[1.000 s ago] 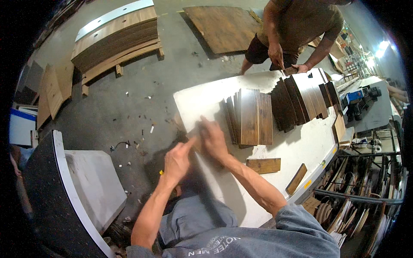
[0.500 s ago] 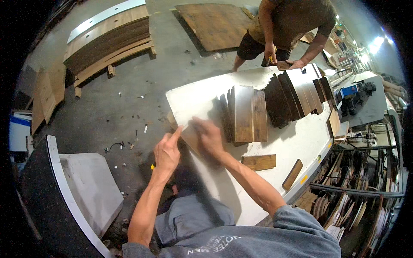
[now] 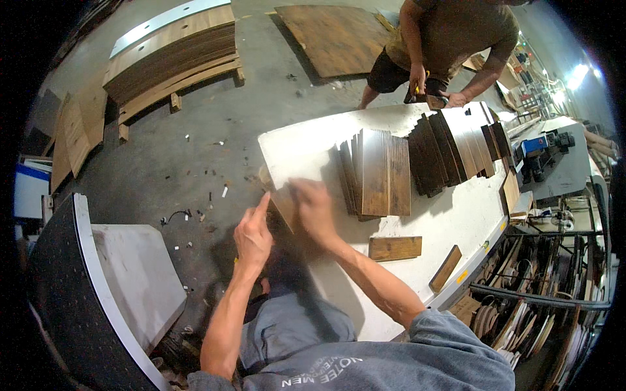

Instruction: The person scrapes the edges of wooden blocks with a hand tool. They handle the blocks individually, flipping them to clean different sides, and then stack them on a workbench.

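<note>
My left hand [image 3: 253,233] is at the table's near left edge, index finger stretched forward and the other fingers curled against a brown wooden board [image 3: 282,207]. That board juts past the edge and is partly hidden by my hands. My right hand [image 3: 314,212] lies over the board's right side, its fingers bent and smeared by motion; whatever may be under them is hidden. Right of it, a stack of dark-stained planks [image 3: 376,173] rests on the white table [image 3: 297,146]. Nearer to me lies a short brown wooden piece [image 3: 396,247].
A narrow wooden piece [image 3: 445,268] lies by the table's right edge. More dark planks [image 3: 433,156] stand farther back, where a co-worker [image 3: 456,45] handles a piece. Stacked panels [image 3: 173,62] sit on a pallet at far left. A rack [image 3: 535,293] fills the right side.
My right hand stays over the board, blurred in both frames. My left hand keeps nearly the same place and finger pose. The whole view has shifted slightly.
</note>
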### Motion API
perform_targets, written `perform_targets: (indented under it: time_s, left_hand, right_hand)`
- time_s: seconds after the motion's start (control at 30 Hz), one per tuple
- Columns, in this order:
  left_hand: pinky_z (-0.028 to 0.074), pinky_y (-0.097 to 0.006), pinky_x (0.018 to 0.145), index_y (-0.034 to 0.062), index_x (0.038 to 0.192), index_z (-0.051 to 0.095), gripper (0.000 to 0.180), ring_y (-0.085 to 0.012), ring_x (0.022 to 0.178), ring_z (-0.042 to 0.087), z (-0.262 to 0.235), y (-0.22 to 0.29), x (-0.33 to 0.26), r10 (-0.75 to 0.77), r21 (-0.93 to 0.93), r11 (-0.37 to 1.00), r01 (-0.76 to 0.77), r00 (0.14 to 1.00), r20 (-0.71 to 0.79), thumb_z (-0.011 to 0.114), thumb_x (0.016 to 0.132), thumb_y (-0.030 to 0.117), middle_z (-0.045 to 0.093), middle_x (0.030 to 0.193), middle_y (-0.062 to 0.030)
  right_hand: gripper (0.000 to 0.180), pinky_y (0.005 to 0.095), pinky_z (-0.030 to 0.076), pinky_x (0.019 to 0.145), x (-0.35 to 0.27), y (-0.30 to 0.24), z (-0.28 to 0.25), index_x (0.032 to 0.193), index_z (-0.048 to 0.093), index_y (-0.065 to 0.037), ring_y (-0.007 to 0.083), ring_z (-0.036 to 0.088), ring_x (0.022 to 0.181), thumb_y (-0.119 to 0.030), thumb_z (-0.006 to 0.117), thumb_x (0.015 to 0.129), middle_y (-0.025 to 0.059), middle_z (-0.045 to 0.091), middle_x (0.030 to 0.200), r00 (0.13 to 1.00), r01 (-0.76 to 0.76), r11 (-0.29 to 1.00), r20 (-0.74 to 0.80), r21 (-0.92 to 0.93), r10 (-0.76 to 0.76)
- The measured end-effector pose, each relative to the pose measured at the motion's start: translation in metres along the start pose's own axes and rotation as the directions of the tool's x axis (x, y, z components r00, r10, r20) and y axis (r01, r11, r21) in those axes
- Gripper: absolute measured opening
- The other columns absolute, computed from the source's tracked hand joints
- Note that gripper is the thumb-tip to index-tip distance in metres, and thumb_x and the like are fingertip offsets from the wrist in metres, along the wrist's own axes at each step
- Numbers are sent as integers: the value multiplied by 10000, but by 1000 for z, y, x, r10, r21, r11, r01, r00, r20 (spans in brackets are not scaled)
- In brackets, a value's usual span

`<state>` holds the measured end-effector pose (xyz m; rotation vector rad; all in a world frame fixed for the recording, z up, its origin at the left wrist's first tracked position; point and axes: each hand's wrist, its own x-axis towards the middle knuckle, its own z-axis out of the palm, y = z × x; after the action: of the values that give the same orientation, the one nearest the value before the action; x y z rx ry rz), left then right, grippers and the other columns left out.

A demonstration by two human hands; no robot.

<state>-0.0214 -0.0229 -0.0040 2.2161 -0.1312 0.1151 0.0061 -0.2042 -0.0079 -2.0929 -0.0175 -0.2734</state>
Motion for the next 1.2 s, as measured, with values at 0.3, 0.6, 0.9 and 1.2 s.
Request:
perform_targets:
  time_s: [0.3, 0.6, 0.9, 1.2]
  left_hand:
    - [543, -504, 745, 178, 1466, 637, 575, -434, 851, 675, 2, 6, 7, 26, 179, 983, -29, 999, 20, 541, 938, -27, 653, 979, -215]
    - [554, -494, 774, 142, 1480, 610, 635, -430, 878, 666, 18, 25, -32, 117, 133, 982, -134, 985, 128, 596, 869, -31, 653, 1014, -207]
    - [554, -508, 781, 165, 1456, 640, 588, -444, 875, 672, 6, 8, 5, 19, 140, 990, -23, 1000, 23, 523, 921, -48, 675, 1036, -203]
    - [550, -522, 794, 179, 1448, 645, 617, -423, 937, 687, 14, 22, -44, 69, 68, 995, -74, 994, 79, 529, 891, -60, 680, 1066, -177]
  right_hand:
    - [390, 443, 512, 1025, 1, 13, -2, 1291, 715, -47, 395, 638, 1186, 23, 553, 943, 206, 702, 1245, 997, 64, 998, 45, -18, -63]
    - [408, 418, 537, 969, 11, 27, -12, 1262, 735, -55, 366, 676, 1107, 43, 566, 904, 189, 711, 1210, 989, 102, 994, 104, 23, -104]
    - [463, 430, 505, 1003, 6, 21, -7, 1267, 735, -65, 369, 639, 1102, 49, 538, 865, 190, 705, 1212, 995, 79, 996, 59, 31, -81]
    - [423, 441, 510, 1039, 7, 22, -12, 1267, 743, -73, 387, 654, 1163, 44, 527, 924, 207, 722, 1219, 995, 81, 997, 61, 14, -82]
